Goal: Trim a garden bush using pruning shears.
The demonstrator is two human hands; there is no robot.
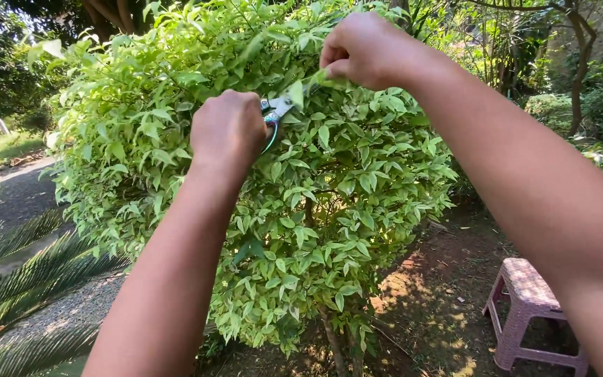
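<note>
1. Outdoors, the left hand (pixel 228 131) is closed in a fist around the handles of a pair of pruning shears (pixel 278 112); its fingers are wrapped tight on the grip, of which only a green-edged loop and the grey metal head show past the knuckles.
2. Just beside it, the right hand (pixel 363 49) has its fingers pinched together on a leafy shoot (pixel 319 78) at the top of the shrub (pixel 301 209), holding it up and taut.
3. The blades lie against that shoot, just below the right hand's pinch. Whether they are closed on the stem or only laid to it cannot be told, since leaves cover the tips.
4. As for progress: the shrub already has a fairly rounded outline along its right side and lower edge, which reads as trimmed or naturally dense; I cannot tell which.
5. Its crown and upper left are still ragged, with loose sprigs standing above the mass, so that part appears untrimmed.
6. No cut sprigs can be made out on the soil (pixel 441 307) under the bush, though shade and blur hide much of it.
7. A pink woven plastic stool (pixel 528 307) stands well apart at the lower right, and dark palm fronds (pixel 15 279) reach in at the lower left beside a gravel path (pixel 71 307).
</note>
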